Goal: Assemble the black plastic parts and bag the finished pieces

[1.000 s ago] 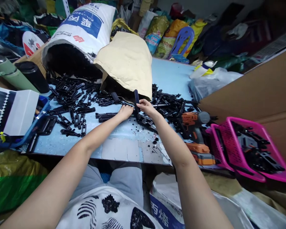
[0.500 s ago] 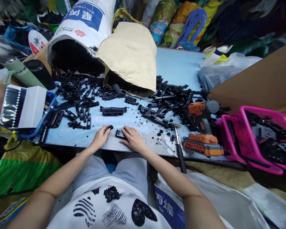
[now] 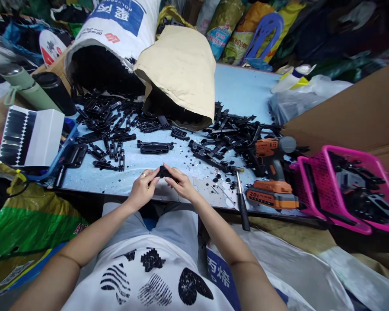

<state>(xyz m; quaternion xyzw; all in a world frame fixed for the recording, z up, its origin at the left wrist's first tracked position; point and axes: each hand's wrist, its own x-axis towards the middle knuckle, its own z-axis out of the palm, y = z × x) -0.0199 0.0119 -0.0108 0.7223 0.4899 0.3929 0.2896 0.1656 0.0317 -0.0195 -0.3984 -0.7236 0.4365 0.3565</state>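
My left hand [image 3: 144, 188] and my right hand [image 3: 182, 183] meet just above the table's front edge. Between their fingertips is a small black plastic part [image 3: 163, 172], pinched from both sides. Fingers cover much of it, so I cannot tell whether it is one piece or two pressed together. Beyond the hands lies a long black bracket-like assembly [image 3: 154, 147] on the blue tabletop [image 3: 132, 166]. Short black hinged parts [image 3: 116, 151] are piled to the left of it, and long black arm-like parts [image 3: 210, 155] to the right.
A hammer [image 3: 241, 198] overhangs the front edge, beside an orange cordless drill [image 3: 272, 172]. Pink baskets [image 3: 330, 190] of black parts stand at right. A white sack [image 3: 126, 39] and a beige sack [image 3: 181, 73] lie open behind. A blue tray [image 3: 56, 162] sits at left.
Both hands have come together. My right hand has lifted off the tabletop, where it lay over a black slotted part, and now pinches a black part along with my left hand.
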